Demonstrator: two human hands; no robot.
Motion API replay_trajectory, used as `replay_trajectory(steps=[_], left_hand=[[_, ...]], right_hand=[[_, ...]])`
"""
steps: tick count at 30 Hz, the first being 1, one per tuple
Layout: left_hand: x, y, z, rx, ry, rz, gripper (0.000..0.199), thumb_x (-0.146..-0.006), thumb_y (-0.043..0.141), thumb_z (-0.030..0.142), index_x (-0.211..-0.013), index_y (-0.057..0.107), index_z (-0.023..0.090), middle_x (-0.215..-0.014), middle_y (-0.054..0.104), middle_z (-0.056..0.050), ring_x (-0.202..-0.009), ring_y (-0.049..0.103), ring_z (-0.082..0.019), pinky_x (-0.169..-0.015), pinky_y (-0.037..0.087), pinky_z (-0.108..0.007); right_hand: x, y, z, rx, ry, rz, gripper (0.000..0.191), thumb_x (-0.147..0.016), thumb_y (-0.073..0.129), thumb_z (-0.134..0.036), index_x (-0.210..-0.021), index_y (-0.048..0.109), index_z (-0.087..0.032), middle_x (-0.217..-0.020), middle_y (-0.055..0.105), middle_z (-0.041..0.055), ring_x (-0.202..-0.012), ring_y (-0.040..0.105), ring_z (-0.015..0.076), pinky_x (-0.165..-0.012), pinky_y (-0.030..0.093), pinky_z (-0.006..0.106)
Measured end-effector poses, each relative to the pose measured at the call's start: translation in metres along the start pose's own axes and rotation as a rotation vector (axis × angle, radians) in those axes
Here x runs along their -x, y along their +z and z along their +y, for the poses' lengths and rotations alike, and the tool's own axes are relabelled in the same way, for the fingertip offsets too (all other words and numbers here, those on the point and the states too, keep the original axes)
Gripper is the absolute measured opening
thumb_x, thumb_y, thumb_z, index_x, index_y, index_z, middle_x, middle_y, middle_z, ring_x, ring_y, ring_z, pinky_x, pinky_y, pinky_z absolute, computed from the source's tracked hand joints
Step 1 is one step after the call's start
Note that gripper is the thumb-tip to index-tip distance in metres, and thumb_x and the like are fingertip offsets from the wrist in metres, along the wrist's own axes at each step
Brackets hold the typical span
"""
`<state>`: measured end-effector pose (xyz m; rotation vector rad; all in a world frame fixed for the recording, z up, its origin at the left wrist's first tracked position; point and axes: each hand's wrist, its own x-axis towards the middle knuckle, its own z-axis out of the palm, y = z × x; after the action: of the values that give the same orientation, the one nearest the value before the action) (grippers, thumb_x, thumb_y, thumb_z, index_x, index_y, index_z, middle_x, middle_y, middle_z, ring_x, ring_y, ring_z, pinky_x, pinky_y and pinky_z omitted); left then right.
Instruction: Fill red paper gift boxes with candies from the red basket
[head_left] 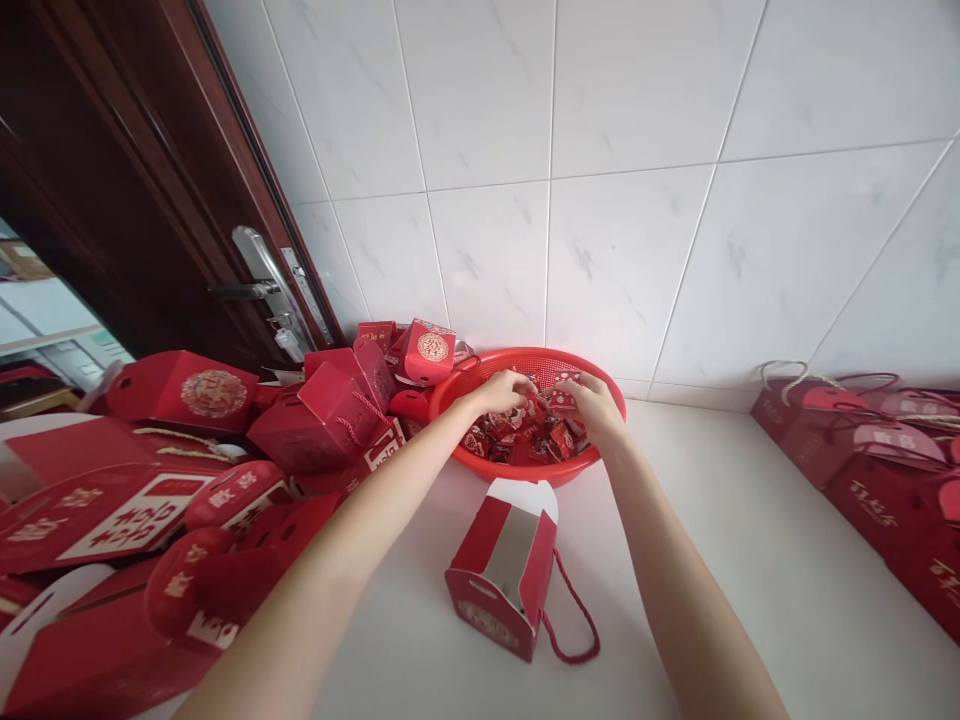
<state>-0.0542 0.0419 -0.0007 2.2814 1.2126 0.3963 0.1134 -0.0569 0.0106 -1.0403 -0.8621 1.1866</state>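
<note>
Small red-wrapped candies (517, 440) lie in a red plastic colander basket (491, 468) against the wall. My left hand (506, 392) reaches over the basket's left half, fingers bent and closed among the wrappers; what they grip is hard to make out. Over the right half is my right hand (595, 402), its fingers closed on a red wrapped candy (564, 392). In front of the basket, between my forearms, a red gift box (495, 560) stands with its top open and its twisted red cord handle (581, 658) lying to the right.
Many red gift boxes (180, 390) with gold and white lettering are piled on the left. At the right edge stand dark red gift bags (847, 450) with cord handles. A tiled wall (622, 250) rises behind the white tabletop (697, 480). A dark wooden door (150, 180) is at left.
</note>
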Motion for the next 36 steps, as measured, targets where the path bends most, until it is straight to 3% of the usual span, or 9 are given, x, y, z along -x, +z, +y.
replay_trajectory(steps=[3,6,15,19,22,25,27,31,36], left_hand=[[-0.001,-0.002,0.005,0.337,0.073,0.090,0.036,-0.078,0.058,0.004,-0.109,0.072,0.016,-0.111,0.076,-0.006,-0.096,0.070,-0.017,-0.088,0.054,-0.030],[0.000,-0.002,0.008,0.612,0.133,0.125,0.026,-0.077,0.068,0.008,-0.102,0.073,0.014,-0.106,0.076,-0.007,-0.093,0.071,-0.017,-0.090,0.054,-0.034],[0.003,-0.003,0.013,0.827,0.156,0.134,0.029,-0.068,0.086,0.020,-0.093,0.072,0.013,-0.092,0.075,-0.004,-0.087,0.071,-0.017,-0.094,0.053,-0.039],[-0.001,-0.007,0.020,0.878,0.145,0.097,0.028,-0.072,0.084,0.025,-0.095,0.072,0.014,-0.093,0.075,-0.005,-0.087,0.072,-0.016,-0.095,0.053,-0.039],[-0.012,-0.009,0.024,0.768,0.105,0.075,0.023,-0.080,0.075,0.024,-0.100,0.072,0.014,-0.093,0.077,-0.007,-0.083,0.072,-0.016,-0.090,0.055,-0.036],[-0.027,-0.005,0.023,0.409,0.067,0.039,0.017,-0.081,0.068,0.021,-0.097,0.074,0.015,-0.093,0.078,-0.006,-0.083,0.072,-0.017,-0.083,0.055,-0.031],[-0.035,0.001,0.019,0.230,0.047,-0.010,0.012,-0.075,0.071,0.018,-0.086,0.075,0.017,-0.085,0.077,-0.003,-0.080,0.071,-0.018,-0.079,0.053,-0.028],[-0.041,0.015,0.011,0.092,0.025,-0.095,0.007,-0.064,0.076,0.020,-0.070,0.073,0.022,-0.069,0.072,0.004,-0.073,0.067,-0.016,-0.073,0.049,-0.025],[-0.037,0.021,0.007,-0.035,-0.013,-0.094,0.010,-0.058,0.077,0.019,-0.060,0.067,0.022,-0.057,0.064,0.003,-0.070,0.062,-0.019,-0.071,0.045,-0.027]], right_hand=[[-0.002,0.000,0.001,0.028,0.001,0.048,0.011,-0.073,0.069,-0.011,-0.070,0.063,-0.020,-0.065,0.069,-0.0016,-0.056,0.066,0.0145,-0.045,0.054,0.021],[-0.002,0.000,0.000,0.016,0.018,-0.010,0.009,-0.073,0.070,-0.011,-0.071,0.065,-0.019,-0.066,0.069,0.0000,-0.056,0.065,0.0146,-0.044,0.053,0.021],[-0.003,-0.002,0.000,-0.033,0.004,-0.107,0.006,-0.073,0.072,-0.015,-0.072,0.067,-0.019,-0.069,0.071,0.0009,-0.065,0.068,0.0159,-0.051,0.056,0.022],[-0.004,-0.003,-0.001,-0.025,0.013,-0.054,0.008,-0.070,0.074,-0.017,-0.073,0.067,-0.019,-0.073,0.072,0.0013,-0.064,0.069,0.0161,-0.052,0.056,0.023],[-0.007,-0.003,0.000,-0.062,0.006,0.131,0.009,-0.070,0.071,-0.019,-0.072,0.063,-0.020,-0.068,0.070,-0.0010,-0.062,0.069,0.0158,-0.051,0.054,0.022],[-0.012,-0.005,0.002,-0.159,0.019,0.282,0.011,-0.070,0.069,-0.021,-0.073,0.059,-0.022,-0.060,0.066,-0.0039,-0.054,0.065,0.0146,-0.044,0.050,0.021],[-0.014,-0.006,0.002,-0.218,0.034,0.311,0.011,-0.069,0.068,-0.020,-0.072,0.057,-0.023,-0.057,0.065,-0.0044,-0.050,0.062,0.0135,-0.042,0.048,0.020],[-0.016,-0.007,0.000,-0.294,0.044,0.289,0.013,-0.069,0.067,-0.016,-0.070,0.055,-0.022,-0.057,0.064,-0.0040,-0.048,0.060,0.0113,-0.044,0.050,0.020],[-0.017,-0.007,-0.001,-0.359,0.058,0.293,0.016,-0.069,0.068,-0.015,-0.069,0.054,-0.021,-0.055,0.062,-0.0048,-0.046,0.059,0.0112,-0.044,0.051,0.019]])
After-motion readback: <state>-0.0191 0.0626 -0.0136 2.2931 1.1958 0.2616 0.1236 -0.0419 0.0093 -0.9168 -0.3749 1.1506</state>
